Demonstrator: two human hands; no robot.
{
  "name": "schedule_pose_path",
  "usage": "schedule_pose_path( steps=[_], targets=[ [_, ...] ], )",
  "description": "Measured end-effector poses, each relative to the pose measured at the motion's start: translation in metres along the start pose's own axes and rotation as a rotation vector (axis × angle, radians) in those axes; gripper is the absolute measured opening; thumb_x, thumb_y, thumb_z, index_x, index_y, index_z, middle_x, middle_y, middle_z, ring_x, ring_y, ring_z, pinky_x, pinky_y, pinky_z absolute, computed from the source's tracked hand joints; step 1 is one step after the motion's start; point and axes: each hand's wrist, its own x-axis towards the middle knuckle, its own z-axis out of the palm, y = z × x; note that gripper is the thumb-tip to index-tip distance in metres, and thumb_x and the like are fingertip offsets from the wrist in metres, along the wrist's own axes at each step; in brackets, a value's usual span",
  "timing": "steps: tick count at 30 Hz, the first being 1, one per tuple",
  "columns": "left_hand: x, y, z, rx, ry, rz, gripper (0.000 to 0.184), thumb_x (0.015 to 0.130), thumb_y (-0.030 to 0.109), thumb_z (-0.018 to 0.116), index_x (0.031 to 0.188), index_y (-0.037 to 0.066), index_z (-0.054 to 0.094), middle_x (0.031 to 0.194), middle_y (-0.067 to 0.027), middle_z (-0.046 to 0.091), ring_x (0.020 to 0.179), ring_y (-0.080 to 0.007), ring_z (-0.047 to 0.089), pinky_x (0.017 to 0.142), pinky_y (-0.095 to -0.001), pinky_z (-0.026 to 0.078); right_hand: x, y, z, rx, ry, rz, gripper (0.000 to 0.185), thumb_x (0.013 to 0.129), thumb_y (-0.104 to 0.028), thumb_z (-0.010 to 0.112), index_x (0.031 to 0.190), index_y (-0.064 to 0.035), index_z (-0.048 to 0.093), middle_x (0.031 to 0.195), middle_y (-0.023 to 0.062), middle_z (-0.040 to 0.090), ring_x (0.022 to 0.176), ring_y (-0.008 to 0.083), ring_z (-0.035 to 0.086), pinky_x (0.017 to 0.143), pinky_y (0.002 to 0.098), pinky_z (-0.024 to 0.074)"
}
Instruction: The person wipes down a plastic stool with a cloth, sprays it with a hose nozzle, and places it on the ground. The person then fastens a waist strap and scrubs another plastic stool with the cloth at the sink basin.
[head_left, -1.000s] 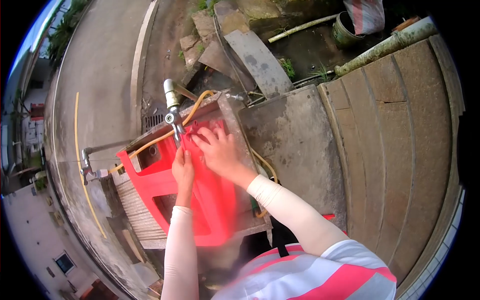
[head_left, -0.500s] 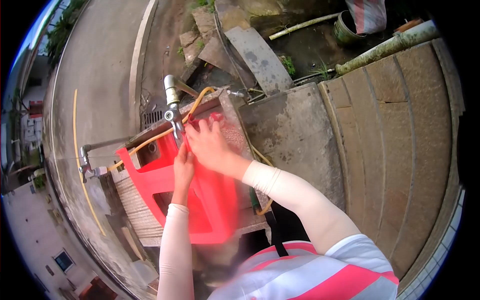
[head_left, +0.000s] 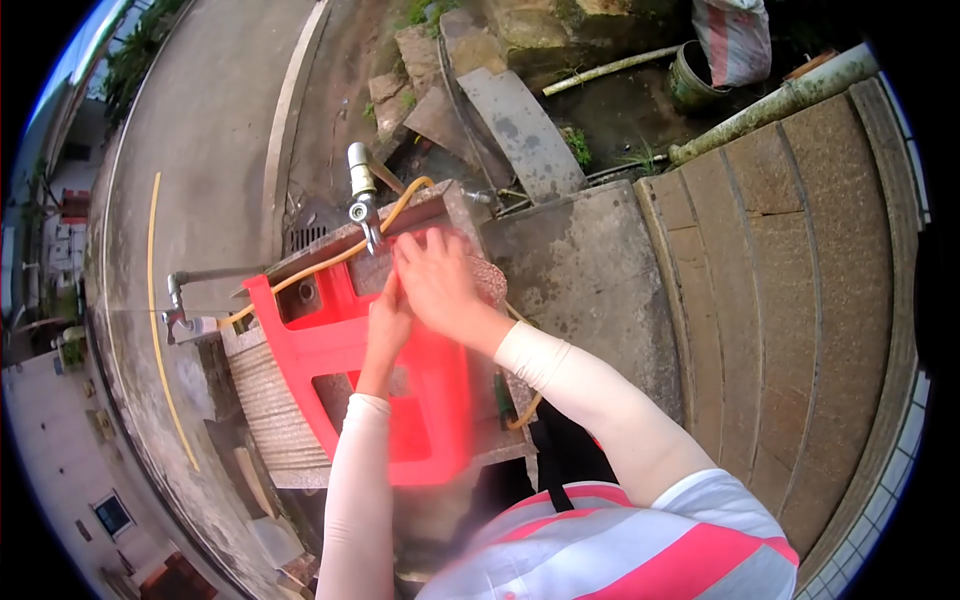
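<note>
Hands [head_left: 437,282] close together, fingers partly curled, at red plastic stool [head_left: 335,345] near tap [head_left: 360,212]; grip hidden, cannot tell.

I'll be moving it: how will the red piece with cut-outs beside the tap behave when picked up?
The red piece is probably stiff: its bars look straight around the openings. It is likely light for its size, being so cut through. Smooth-looking, it may slip if wet from the tap.

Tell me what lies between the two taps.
In the head view: a stretch of yellow hose, part of the basin's rim and a corner of the red plastic item.
</note>
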Motion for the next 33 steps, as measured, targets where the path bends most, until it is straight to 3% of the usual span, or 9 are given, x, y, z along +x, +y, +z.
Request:
schedule_pose_path(
  steps=[3,6,9,12,18,19,26,30,33],
  targets=[
    [-0.005,0.04,-0.004,-0.007,-0.063,-0.086,0.065,0.087,0.03,0.059,0.145,0.012,0.037,0.113,-0.0268,0.063,0.113,-0.0395,0.058,0.091,-0.0413,0.047,0.005,-0.006,-0.004,-0.056,-0.132,-0.029,0.021,0.081,-0.023,0.06,0.093,-0.0141,0.074,0.104,-0.001,0.053,0.099,0.0235,0.047,0.08,0.0425,0.0398],
    [-0.01,0.034,-0.003,0.003,-0.11,-0.069,0.058,0.089,0.022,0.057,0.142,0.009,0.039,0.114,-0.0267,0.063,0.113,-0.0378,0.059,0.091,-0.0403,0.047,-0.019,-0.004,0.002,-0.049,-0.114,-0.13,0.023,0.081,-0.023,0.06,0.096,-0.0129,0.073,0.104,-0.001,0.053,0.1,0.0235,0.047,0.081,0.0421,0.0398],
    [-0.006,-0.001,0.003,-0.348,-0.093,-0.03,0.047,0.09,0.01,0.051,0.137,0.005,0.045,0.117,-0.0264,0.062,0.114,-0.0363,0.059,0.092,-0.039,0.046,-0.049,0.001,0.008,0.035,-0.029,-0.14,0.024,0.08,-0.019,0.059,0.099,-0.0092,0.07,0.102,0.0015,0.053,0.097,0.0239,0.047,0.081,0.0428,0.0406],
    [-0.01,0.017,-0.005,-0.167,-0.109,-0.072,0.046,0.088,0.0,0.045,0.134,0.002,0.046,0.119,-0.0266,0.061,0.115,-0.0353,0.058,0.093,-0.038,0.045,-0.063,0.003,0.008,0.059,-0.021,-0.183,0.023,0.08,-0.018,0.058,0.097,-0.0079,0.069,0.103,0.0024,0.052,0.095,0.0251,0.047,0.081,0.0437,0.0406],
    [-0.016,0.016,-0.012,0.048,-0.027,-0.021,0.052,0.085,0.0,0.045,0.137,0.0,0.043,0.122,-0.0284,0.058,0.119,-0.0386,0.054,0.097,-0.0401,0.043,-0.011,0.011,0.004,-0.124,-0.058,-0.174,0.019,0.082,-0.021,0.058,0.092,-0.0103,0.07,0.108,0.0013,0.051,0.098,0.0239,0.047,0.077,0.0412,0.0389],
    [-0.017,0.017,-0.011,0.049,-0.022,-0.033,0.052,0.085,-0.001,0.045,0.137,-0.001,0.043,0.123,-0.0284,0.058,0.119,-0.0384,0.054,0.098,-0.0401,0.043,-0.009,0.017,0.004,-0.072,-0.012,-0.18,0.03,0.077,-0.017,0.058,0.104,-0.0081,0.065,0.104,0.0009,0.055,0.095,0.0227,0.049,0.076,0.0373,0.0396],
    [-0.011,0.006,0.003,-0.046,-0.037,-0.031,0.053,0.084,-0.002,0.046,0.137,-0.004,0.042,0.124,-0.0282,0.057,0.12,-0.0366,0.054,0.1,-0.0401,0.043,-0.032,0.047,0.012,0.062,0.161,-0.117,0.043,0.073,-0.014,0.059,0.115,-0.0066,0.063,0.116,0.0015,0.056,0.099,0.0265,0.049,0.079,0.0411,0.0397],
    [-0.011,0.006,0.004,-0.014,-0.034,-0.004,0.052,0.085,-0.001,0.046,0.137,-0.005,0.042,0.124,-0.0287,0.057,0.119,-0.0369,0.055,0.099,-0.0401,0.044,-0.031,0.041,0.014,0.122,0.26,-0.087,0.037,0.072,-0.013,0.059,0.108,-0.0054,0.065,0.112,0.0027,0.057,0.097,0.0273,0.05,0.078,0.0411,0.0404],
    [-0.016,0.029,0.002,0.123,-0.042,-0.028,0.051,0.086,-0.001,0.047,0.136,-0.005,0.043,0.124,-0.029,0.056,0.119,-0.0373,0.055,0.098,-0.0402,0.044,-0.025,0.024,0.006,-0.022,0.142,-0.065,0.02,0.079,-0.018,0.058,0.092,-0.011,0.071,0.101,-0.0007,0.056,0.094,0.022,0.049,0.076,0.0399,0.0395]
  ],
)
